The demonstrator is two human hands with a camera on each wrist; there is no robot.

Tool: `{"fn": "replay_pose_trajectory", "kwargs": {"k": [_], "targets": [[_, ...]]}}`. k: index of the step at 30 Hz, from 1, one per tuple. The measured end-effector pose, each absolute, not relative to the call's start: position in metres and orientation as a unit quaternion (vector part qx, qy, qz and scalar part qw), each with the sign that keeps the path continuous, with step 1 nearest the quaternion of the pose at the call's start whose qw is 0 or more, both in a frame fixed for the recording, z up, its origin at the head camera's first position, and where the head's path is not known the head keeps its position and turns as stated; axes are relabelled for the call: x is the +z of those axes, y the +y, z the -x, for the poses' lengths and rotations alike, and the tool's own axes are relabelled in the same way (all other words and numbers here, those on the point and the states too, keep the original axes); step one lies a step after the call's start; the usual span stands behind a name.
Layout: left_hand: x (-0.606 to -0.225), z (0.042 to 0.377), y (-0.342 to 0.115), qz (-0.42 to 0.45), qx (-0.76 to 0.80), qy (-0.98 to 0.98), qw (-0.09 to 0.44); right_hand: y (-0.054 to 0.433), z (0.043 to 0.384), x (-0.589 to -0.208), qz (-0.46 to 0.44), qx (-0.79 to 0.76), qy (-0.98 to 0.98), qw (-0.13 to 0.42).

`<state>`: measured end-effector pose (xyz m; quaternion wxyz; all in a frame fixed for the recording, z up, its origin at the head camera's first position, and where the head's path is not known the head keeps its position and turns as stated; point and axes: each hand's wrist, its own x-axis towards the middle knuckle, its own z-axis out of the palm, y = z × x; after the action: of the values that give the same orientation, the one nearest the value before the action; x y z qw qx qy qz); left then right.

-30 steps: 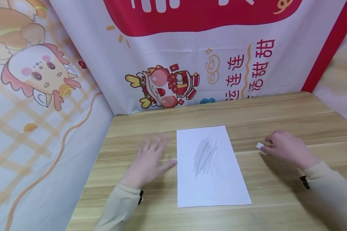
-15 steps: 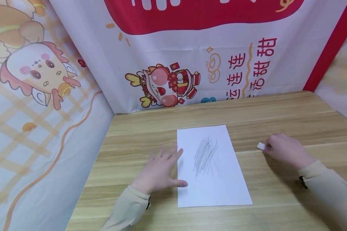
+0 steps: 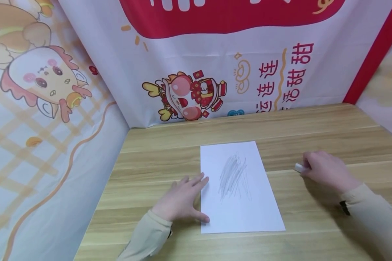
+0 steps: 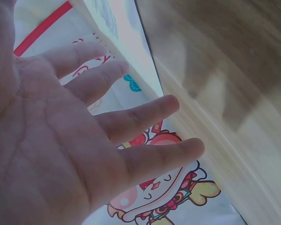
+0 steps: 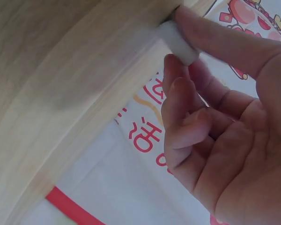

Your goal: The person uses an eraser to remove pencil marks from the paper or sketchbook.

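Head view bright; left wrist: paper [image 4: 135, 41] glaring.

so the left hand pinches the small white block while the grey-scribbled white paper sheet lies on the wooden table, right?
Not the left hand: the right hand pinches the small white block, as the head view shows. The rest stands.

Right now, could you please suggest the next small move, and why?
I'd probably bring the white block over to the grey scribble: the right hand pinches it right of the paper, while the left hand reaches over the paper's left edge.
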<state>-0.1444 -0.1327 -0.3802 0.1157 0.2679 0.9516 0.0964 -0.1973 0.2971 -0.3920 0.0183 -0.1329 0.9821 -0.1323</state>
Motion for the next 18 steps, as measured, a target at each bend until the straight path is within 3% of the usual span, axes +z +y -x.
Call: {"fn": "replay_pose_trajectory", "kwargs": {"k": [18], "targets": [[-0.388,0.154,-0.13,-0.272,0.088,0.947,0.145,0.299,0.189,-0.371,0.143,-0.147,0.978,-0.041]]}}
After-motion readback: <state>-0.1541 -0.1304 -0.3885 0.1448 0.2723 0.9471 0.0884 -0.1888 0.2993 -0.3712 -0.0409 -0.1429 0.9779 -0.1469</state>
